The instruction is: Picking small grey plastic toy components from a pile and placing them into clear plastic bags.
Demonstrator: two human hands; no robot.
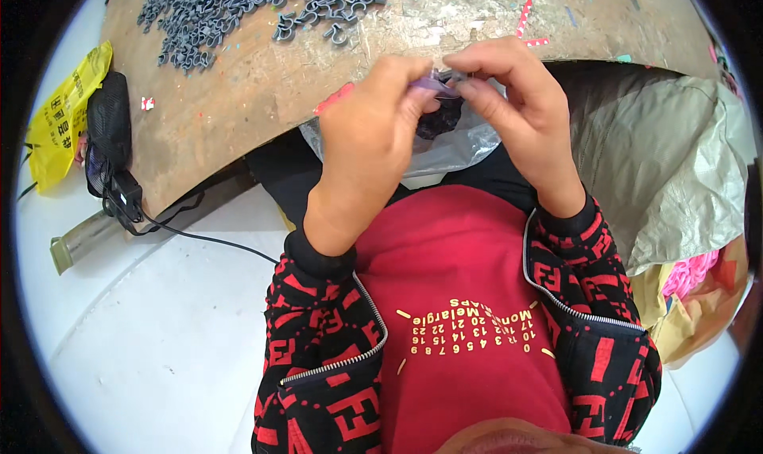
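Close together, at the table's near edge, my two hands meet over my lap. My left hand pinches a thin light-purple strip between thumb and forefinger. Thumb and forefinger of my right hand close at the strip's other end, on a small greyish piece too small to make out. Beneath both hands lies a clear plastic bag with dark purple items in it, partly hidden by my fingers.
Many dark grey plastic clips are heaped on the worn wooden table. Red dotted scraps lie at the far right. A yellow bag and black mesh pouch hang left; a grey-green sack stands right.
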